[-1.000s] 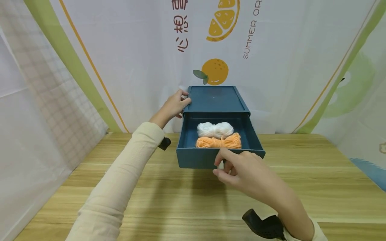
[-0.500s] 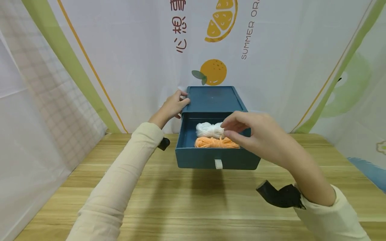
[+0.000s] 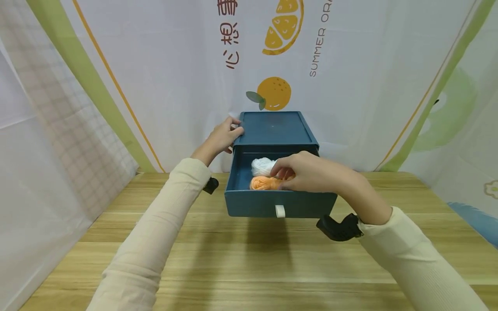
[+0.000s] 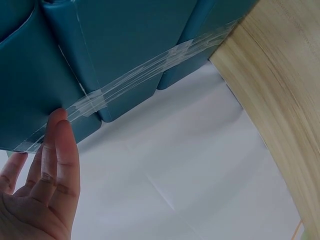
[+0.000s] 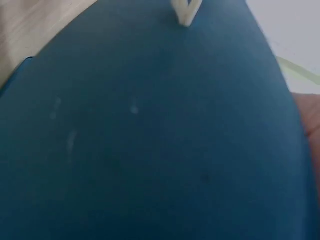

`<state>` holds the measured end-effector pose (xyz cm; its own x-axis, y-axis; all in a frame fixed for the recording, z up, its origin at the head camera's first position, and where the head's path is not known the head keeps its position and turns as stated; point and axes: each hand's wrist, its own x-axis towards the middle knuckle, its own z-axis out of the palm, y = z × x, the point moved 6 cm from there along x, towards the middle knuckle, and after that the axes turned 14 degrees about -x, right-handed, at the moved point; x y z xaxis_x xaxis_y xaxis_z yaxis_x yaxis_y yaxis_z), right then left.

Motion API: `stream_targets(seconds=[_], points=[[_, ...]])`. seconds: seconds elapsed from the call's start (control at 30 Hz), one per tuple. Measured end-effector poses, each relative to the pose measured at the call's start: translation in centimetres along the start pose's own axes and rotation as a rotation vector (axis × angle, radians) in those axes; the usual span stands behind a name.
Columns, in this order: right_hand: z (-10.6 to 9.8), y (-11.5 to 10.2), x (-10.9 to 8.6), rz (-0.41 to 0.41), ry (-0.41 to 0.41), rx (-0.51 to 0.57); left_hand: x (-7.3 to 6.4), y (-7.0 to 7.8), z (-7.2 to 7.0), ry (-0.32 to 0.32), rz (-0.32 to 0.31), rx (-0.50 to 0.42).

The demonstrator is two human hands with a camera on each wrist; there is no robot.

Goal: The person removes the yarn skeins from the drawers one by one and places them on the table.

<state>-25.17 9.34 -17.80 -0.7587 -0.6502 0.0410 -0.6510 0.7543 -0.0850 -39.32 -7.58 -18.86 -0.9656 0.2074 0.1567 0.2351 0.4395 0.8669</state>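
Note:
A dark blue drawer (image 3: 253, 204) with a white pull tab (image 3: 280, 211) is pulled out of its blue cabinet (image 3: 274, 127). Inside lie a skein of white yarn (image 3: 261, 166) and, in front of it, a skein of orange yarn (image 3: 261, 183). My right hand (image 3: 311, 172) reaches in over the drawer front, fingers and thumb curled round the middle of the orange yarn and partly covering both skeins. At the cabinet's upper left edge my left hand (image 3: 223, 136) rests with fingers extended; in the left wrist view its fingertips touch the taped side.
Clear tape (image 4: 135, 77) runs across the cabinet's side. The cabinet stands at the back of a wooden table (image 3: 218, 263), close to a white printed curtain (image 3: 175, 86). The drawer front overhangs the tabletop. Black camera mounts sit at both wrists.
My right hand has let go of the pull tab, risen over the drawer, then come down onto the orange yarn. My left hand stays at the cabinet's edge.

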Motion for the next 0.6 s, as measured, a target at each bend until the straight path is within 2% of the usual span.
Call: stream_targets(seconds=[0.33, 0.6], points=[[1.2, 0.7, 1.3, 0.040, -0.116, -0.016, 0.2, -0.3, 0.1, 0.001, -0.009, -0.008], [1.4, 0.8, 1.6, 0.034, -0.141, -0.028, 0.3, -0.2, 0.1, 0.002, -0.007, 0.002]])
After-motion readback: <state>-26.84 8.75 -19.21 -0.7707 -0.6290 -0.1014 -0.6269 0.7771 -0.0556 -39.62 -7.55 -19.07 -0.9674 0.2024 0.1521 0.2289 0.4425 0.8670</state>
